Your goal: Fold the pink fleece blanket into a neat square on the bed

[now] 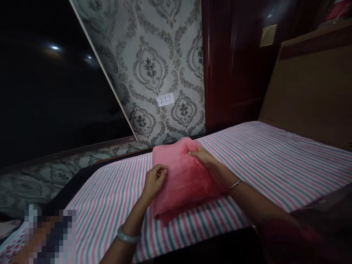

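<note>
A folded pink towel (183, 181) lies on a bed with a striped sheet (269, 161) of pink, grey and white. My left hand (155, 179) pinches the towel's left edge, fingers curled on the cloth; a pale bangle sits on that wrist. My right hand (202, 156) rests on the towel's upper right part, fingers gripping its far edge. A thin bracelet circles the right wrist.
A patterned grey wall panel with a paper label "277" (165, 99) stands behind the bed. Dark red wood (231, 66) and a brown headboard (310, 91) are at the right. A dark window area fills the left. A blurred patch sits at bottom left.
</note>
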A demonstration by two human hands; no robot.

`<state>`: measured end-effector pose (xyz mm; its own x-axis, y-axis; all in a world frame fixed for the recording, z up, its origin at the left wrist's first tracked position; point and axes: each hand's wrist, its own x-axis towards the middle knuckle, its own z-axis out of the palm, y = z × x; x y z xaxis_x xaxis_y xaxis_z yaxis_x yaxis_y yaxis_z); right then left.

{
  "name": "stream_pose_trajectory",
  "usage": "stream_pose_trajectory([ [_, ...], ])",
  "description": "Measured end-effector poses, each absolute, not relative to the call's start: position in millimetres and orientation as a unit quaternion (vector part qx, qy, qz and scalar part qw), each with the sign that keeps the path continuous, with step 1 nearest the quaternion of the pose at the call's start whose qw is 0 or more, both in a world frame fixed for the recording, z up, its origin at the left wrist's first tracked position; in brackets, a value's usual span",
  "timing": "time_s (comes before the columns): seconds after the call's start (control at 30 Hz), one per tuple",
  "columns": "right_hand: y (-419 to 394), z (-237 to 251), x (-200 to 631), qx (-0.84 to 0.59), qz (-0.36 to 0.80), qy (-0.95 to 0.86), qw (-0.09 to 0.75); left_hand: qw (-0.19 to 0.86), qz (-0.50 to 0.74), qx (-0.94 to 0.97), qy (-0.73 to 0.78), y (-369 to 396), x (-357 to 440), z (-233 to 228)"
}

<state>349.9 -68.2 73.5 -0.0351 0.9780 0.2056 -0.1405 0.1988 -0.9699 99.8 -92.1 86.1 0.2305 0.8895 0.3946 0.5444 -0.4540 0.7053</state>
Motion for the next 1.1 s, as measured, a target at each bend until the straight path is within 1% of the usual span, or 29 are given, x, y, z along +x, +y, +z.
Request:
stream_pose_trajectory([
  [0.03, -61.2, 78.3, 354.5, -0.397, 0.462, -0.539, 0.582, 0.205, 0.406, 0.749, 0.481, -92.4, 99.6, 85.8],
  [0.1, -49.6, 77.5, 367.4, -0.421, 0.455, -0.515, 0.592, 0.188, 0.412, 0.744, 0.491, -91.2, 99.5, 81.6],
  [0.27, -48.5, 30.1, 398.5, -0.502, 0.527, -0.413, 0.547, 0.164, 0.401, 0.745, 0.506, -80.7, 98.4, 51.5],
  [0.33, -53.7, 14.0, 403.7, -0.493, 0.556, -0.398, 0.539, 0.148, 0.399, 0.75, 0.507, -76.8, 95.7, 40.2],
  [0.43, -61.3, 6.2, 405.4, -0.452, 0.606, -0.376, 0.536, 0.136, 0.385, 0.755, 0.513, -70.4, 90.3, 36.8],
  [0.6, -89.4, 9.7, 405.1, -0.388, 0.632, -0.372, 0.558, 0.13, 0.304, 0.785, 0.524, -37.9, 98.5, 62.5],
  [0.73, -119.6, 5.8, 405.2, -0.35, 0.632, -0.399, 0.566, 0.145, 0.251, 0.816, 0.5, 16.4, 138.4, 84.5],
  [0.83, -131.8, -0.3, 405.5, -0.347, 0.623, -0.414, 0.566, 0.17, 0.215, 0.837, 0.475, 62.4, 182.8, 91.6],
  [0.97, -135.1, -6.0, 406.1, -0.365, 0.601, -0.431, 0.566, 0.209, 0.163, 0.844, 0.467, 113.9, 237.9, 87.2],
  [1.1, -133.8, -9.5, 407.1, -0.397, 0.582, -0.443, 0.554, 0.248, 0.125, 0.833, 0.478, 149.4, 270.8, 73.6],
])
